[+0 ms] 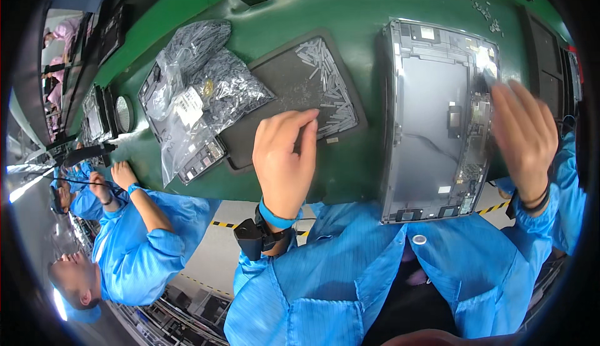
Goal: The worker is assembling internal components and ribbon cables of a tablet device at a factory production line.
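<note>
My left hand [284,152] is over the near edge of a dark tray [275,71]. Its thumb and forefinger come together in a pinch beside a heap of small grey strips [337,90]; whether one is between the fingertips is hidden. An opened grey device casing [431,96], long and shallow like a laptop or tablet shell, lies to the right with its inside facing up. A circuit board [478,133] runs along its right side. Smeared by motion, my right hand [525,136] hovers at that side, fingers towards the casing's far right corner; I cannot make out anything in it.
A clear plastic bag [215,77] full of grey strips lies on another opened casing at the left. Loose small pieces [487,15] are scattered on the green table [325,8] at the far right. A co-worker in blue [144,240] sits at the left.
</note>
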Tool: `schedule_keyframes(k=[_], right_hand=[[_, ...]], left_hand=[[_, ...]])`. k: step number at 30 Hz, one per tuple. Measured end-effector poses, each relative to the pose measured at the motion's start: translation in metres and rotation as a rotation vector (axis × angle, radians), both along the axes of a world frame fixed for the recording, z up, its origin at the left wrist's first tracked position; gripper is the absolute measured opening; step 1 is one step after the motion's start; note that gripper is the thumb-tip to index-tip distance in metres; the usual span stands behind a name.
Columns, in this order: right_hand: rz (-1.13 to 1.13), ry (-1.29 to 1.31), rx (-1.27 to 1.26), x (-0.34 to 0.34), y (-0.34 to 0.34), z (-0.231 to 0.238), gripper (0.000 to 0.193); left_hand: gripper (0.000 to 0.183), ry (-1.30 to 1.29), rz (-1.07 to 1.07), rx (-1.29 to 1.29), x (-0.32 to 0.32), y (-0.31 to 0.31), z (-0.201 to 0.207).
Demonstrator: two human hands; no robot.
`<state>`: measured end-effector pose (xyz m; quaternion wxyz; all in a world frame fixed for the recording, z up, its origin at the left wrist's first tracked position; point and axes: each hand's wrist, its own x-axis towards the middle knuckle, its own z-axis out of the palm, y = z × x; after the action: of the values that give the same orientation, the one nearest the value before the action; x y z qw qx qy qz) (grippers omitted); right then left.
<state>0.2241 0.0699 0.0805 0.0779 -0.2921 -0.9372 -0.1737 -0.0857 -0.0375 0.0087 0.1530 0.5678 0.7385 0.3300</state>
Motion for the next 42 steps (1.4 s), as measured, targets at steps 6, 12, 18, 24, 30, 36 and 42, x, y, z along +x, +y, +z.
schedule_keyframes(k=[6, 12, 18, 24, 30, 36, 42], right_hand=[[-0.06, 0.081, -0.188, 0.008, -0.027, -0.013, 0.034], [-0.08, 0.538, -0.223, 0.052, 0.024, -0.019, 0.021], [-0.425, 0.659, -0.342, 0.107, 0.104, -0.08, 0.015], [-0.365, 0.574, -0.223, 0.106, 0.13, -0.093, 0.012], [-0.644, 0.68, -0.422, 0.097, 0.128, -0.091, 0.013], [-0.657, 0.685, -0.405, 0.081, 0.125, -0.094, 0.011], [-0.616, 0.585, -0.289, 0.09, 0.126, -0.109, 0.008]], left_hand=[[0.015, 0.214, -0.205, 0.013, 0.0, 0.026, -0.01], [0.011, 0.249, -0.25, -0.126, -0.003, 0.025, -0.008], [0.007, -0.025, -0.121, 0.079, 0.01, 0.018, -0.012], [0.016, -0.398, -0.069, 0.253, 0.06, 0.029, 0.01], [0.014, -0.46, -0.356, 0.215, 0.094, 0.049, 0.018], [0.016, -0.437, -0.432, 0.176, 0.092, 0.047, 0.009], [0.017, -0.451, -0.418, 0.213, 0.096, 0.048, 0.008]])
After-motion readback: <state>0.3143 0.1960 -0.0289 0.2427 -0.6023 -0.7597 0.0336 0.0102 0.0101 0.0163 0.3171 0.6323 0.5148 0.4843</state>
